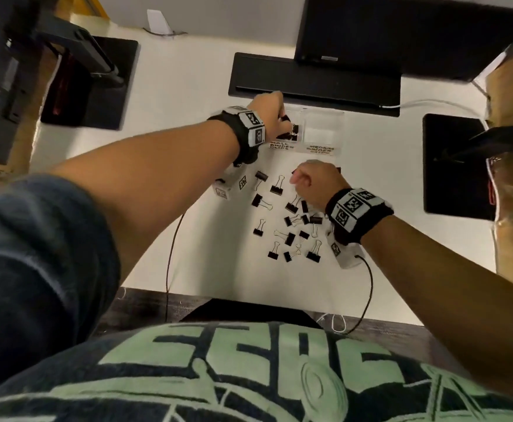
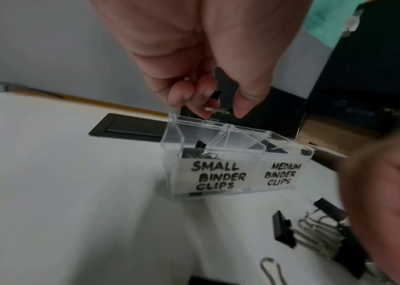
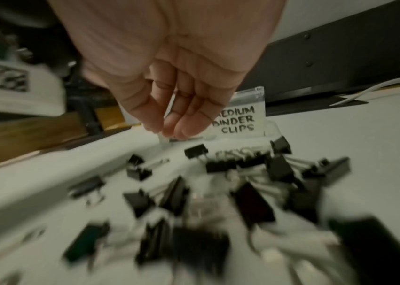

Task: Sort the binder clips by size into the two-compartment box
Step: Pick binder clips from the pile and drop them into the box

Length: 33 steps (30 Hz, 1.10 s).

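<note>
A clear two-compartment box (image 1: 323,112) stands at the back of the white table, labelled SMALL BINDER CLIPS (image 2: 218,176) and MEDIUM BINDER CLIPS (image 3: 239,120). Several black clips (image 1: 290,133) lie in the small compartment. My left hand (image 2: 218,111) hovers just above that compartment and pinches a small binder clip (image 2: 216,95) between thumb and fingers. Several loose binder clips (image 1: 291,229) of both sizes lie scattered in front of the box. My right hand (image 3: 167,131) hangs over the pile's far end, fingers loosely curled with tips close together and nothing visible between them.
A black monitor base (image 1: 313,83) lies right behind the box. Black stands sit at the left (image 1: 91,83) and right (image 1: 453,162). Thin cables (image 1: 170,254) trail from both wrists to the table's front edge. Bare table lies left of the pile.
</note>
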### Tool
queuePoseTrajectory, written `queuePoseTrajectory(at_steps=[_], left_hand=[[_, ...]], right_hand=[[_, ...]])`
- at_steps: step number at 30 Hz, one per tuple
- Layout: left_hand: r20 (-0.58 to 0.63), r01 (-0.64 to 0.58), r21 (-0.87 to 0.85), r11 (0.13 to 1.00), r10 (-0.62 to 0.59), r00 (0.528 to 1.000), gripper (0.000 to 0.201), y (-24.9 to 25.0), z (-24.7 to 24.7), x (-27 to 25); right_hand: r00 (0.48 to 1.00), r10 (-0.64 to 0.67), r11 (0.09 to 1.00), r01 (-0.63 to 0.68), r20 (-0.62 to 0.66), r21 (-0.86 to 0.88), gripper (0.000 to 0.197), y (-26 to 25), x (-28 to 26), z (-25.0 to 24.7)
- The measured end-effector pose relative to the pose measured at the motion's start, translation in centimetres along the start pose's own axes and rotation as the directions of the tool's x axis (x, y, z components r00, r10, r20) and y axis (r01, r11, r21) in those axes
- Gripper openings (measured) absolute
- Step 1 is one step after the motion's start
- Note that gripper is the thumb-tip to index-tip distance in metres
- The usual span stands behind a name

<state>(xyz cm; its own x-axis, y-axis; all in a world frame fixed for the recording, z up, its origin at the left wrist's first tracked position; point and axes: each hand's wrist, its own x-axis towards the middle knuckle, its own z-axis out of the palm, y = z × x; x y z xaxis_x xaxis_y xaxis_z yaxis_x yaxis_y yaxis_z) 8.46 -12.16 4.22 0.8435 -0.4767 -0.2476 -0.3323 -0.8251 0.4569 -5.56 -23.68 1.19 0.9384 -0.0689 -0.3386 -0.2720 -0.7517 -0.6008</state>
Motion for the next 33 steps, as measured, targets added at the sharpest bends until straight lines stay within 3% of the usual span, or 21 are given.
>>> queuePoseTrajectory(at_steps=[3, 7, 10, 15, 19, 23, 26, 29, 33], left_hand=[[0.032, -0.012, 0.123, 0.992, 0.009, 0.999, 0.036, 0.9, 0.5, 1.5], [0.089, -0.033, 0.223, 0.974, 0.014, 0.996, 0.041, 0.9, 1.8, 2.5], [0.120, -0.066, 0.284, 0.957, 0.033, 0.992, 0.041, 0.9, 2.4, 2.4], [0.102, -0.152, 0.276, 0.949, 0.128, 0.987, 0.033, 0.2, 2.1, 1.1], [0.044, -0.214, 0.169, 0.962, 0.209, 0.977, 0.032, -0.2, 1.9, -1.9], [0.192, -0.242, 0.088, 0.966, 0.222, 0.956, 0.019, -1.4, 3.5, -7.2], [0.347, -0.192, 0.130, 0.973, 0.137, 0.928, 0.012, -2.6, 5.4, -10.7], [0.415, -0.138, 0.191, 0.972, 0.048, 0.909, 0.019, -3.6, 7.0, -12.9], [0.400, -0.117, 0.168, 0.979, 0.041, 0.916, 0.022, -4.4, 8.7, -14.7]], right_hand=[[0.990, -0.032, 0.991, 0.050, 0.139, -0.122, 0.024, 1.4, -1.7, 1.1], [0.980, -0.039, 0.984, 0.072, 0.196, -0.162, 0.017, 2.7, -3.2, 1.7], [0.968, -0.056, 0.977, 0.104, 0.243, -0.188, 0.021, 3.1, -3.9, 2.0], [0.968, -0.067, 0.963, 0.126, 0.240, -0.237, 0.035, 3.5, -3.9, 2.7], [0.975, -0.060, 0.963, 0.113, 0.216, -0.244, 0.027, 3.6, -3.6, 2.9], [0.981, -0.044, 0.966, 0.090, 0.190, -0.242, 0.027, 3.4, -3.5, 2.7], [0.979, -0.013, 0.969, 0.063, 0.205, -0.241, 0.028, 3.2, -3.3, 2.6], [0.991, -0.002, 0.991, 0.021, 0.137, -0.134, 0.028, 2.9, -3.2, 2.3], [0.992, 0.124, 0.969, -0.127, 0.027, 0.213, 0.024, 2.5, -2.9, 2.4]])
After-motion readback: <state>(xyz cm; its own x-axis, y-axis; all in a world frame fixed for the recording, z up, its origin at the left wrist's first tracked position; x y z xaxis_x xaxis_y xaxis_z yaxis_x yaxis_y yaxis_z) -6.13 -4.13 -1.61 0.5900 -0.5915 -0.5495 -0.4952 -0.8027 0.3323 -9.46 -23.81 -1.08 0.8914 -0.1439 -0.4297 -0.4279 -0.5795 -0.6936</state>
